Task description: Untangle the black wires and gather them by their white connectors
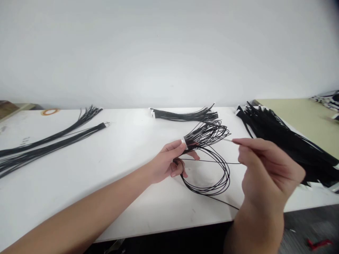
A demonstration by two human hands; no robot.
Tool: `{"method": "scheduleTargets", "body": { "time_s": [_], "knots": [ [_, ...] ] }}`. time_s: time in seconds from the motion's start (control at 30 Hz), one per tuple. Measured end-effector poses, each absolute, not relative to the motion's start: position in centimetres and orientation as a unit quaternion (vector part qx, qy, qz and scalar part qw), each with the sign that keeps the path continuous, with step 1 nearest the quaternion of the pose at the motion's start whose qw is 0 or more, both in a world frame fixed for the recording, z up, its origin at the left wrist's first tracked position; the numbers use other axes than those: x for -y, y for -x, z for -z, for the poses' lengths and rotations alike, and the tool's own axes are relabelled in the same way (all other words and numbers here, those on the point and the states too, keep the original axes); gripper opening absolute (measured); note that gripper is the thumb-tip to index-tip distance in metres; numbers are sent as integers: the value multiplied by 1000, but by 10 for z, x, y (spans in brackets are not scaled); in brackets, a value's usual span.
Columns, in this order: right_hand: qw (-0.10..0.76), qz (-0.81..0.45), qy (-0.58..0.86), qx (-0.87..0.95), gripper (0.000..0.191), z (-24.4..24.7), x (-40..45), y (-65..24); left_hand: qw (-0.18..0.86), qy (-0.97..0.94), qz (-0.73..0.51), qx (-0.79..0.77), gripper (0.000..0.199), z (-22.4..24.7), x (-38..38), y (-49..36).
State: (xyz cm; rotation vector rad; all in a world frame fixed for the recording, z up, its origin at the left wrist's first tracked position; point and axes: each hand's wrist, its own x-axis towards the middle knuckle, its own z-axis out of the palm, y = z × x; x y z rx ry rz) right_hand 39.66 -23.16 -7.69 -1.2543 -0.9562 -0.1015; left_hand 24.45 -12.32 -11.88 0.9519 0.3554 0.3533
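Note:
My left hand point(174, 157) is closed around a wire harness, with a white connector point(184, 143) between thumb and fingers. From the connector many black wires point(209, 132) loop out to the right. A coil of black wire point(225, 178) hangs from the lower fingers of the same hand, just over the table. My right hand point(265, 169) is raised to the right of the loops, thumb and forefinger pinched on a thin wire end point(227, 140) with a pale tip pointing left toward them. Two wire strands from the coil run rightward and pass out of sight behind this hand.
Black wire bundles with white connectors lie on the white table point(127, 211): two at left point(66, 135), one at the back middle point(182, 115), and a large pile point(286, 141) at right. An orange ring point(49, 112) lies at the back left. A red object point(319, 243) is at lower right.

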Motion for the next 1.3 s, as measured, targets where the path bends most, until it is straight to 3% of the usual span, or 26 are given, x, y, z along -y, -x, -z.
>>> {"method": "scheduleTargets", "body": {
  "time_s": [0.17, 1.3],
  "knots": [
    [586, 15, 625, 515, 11, 76, 239, -399, 854, -463, -165, -173, 28, 117, 124, -245],
    [441, 48, 674, 591, 5, 80, 233, -404, 853, -483, -145, -137, 29, 119, 123, -243]
  ]
}}
